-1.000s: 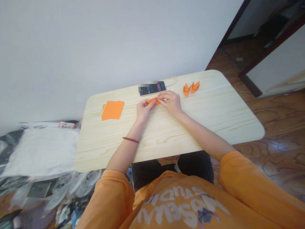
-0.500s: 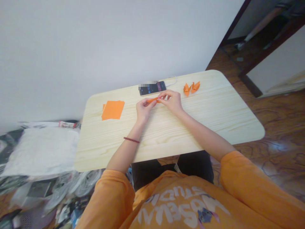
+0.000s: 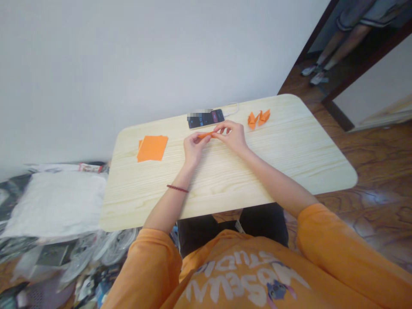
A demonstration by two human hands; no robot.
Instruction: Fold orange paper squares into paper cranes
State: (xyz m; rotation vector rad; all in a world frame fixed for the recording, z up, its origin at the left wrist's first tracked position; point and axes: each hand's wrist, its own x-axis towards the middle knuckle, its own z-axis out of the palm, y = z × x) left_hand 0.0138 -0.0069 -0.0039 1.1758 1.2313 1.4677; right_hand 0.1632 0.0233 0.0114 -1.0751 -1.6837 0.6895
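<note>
A small folded piece of orange paper is pinched between my two hands just in front of the phone. My left hand grips its left end, with thumb and fingers closed. At the other end, my right hand pinches it between thumb and fingertips. The fingers cover much of the paper, so its exact folded shape is hidden. Two finished-looking orange origami birds sit to the right of my right hand. Left of my left hand lies a small stack of square orange paper sheets.
A phone with a white cable lies at the back of the pale wooden table, near the wall. A white pillow-like bundle and plastic bags are at the left. Another person's legs show in the doorway.
My hands have barely moved and still hold the folded paper. In the doorway, the other person has shifted, and both legs and shoes now show.
</note>
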